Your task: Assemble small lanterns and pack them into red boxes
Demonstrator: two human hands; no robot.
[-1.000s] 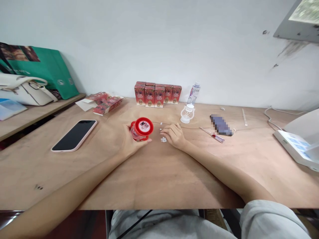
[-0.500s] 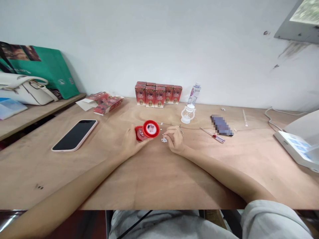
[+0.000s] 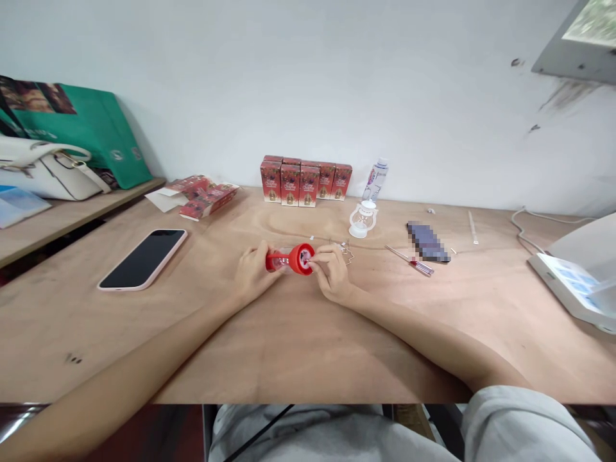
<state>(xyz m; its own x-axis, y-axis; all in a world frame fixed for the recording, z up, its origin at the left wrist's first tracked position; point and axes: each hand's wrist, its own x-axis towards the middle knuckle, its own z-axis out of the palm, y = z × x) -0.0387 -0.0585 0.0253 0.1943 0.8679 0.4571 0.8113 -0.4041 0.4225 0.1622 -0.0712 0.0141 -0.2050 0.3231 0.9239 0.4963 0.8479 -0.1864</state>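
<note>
Head camera: A left hand [image 3: 253, 273] grips a red lantern [image 3: 291, 260], tilted sideways, between the near and far edges of the tabletop [image 3: 289, 346]; the right hand [image 3: 332, 273] brings fingertips to its round end, their hold unclear.

Backs onto plain pale wall [image 3: 308, 83] at 12 o'clock, w/ dk scuffs [image 3: 563, 96] nr 2, just below grey frame [image 3: 553, 61] w/ blurry greenish pane [image 3: 594, 29]. Incl. wood-tone tabletop [image 3: 312, 346] at 6, 2nd wooden surface [image 3: 110, 200] at 9. Lit fairly evenly.
</note>
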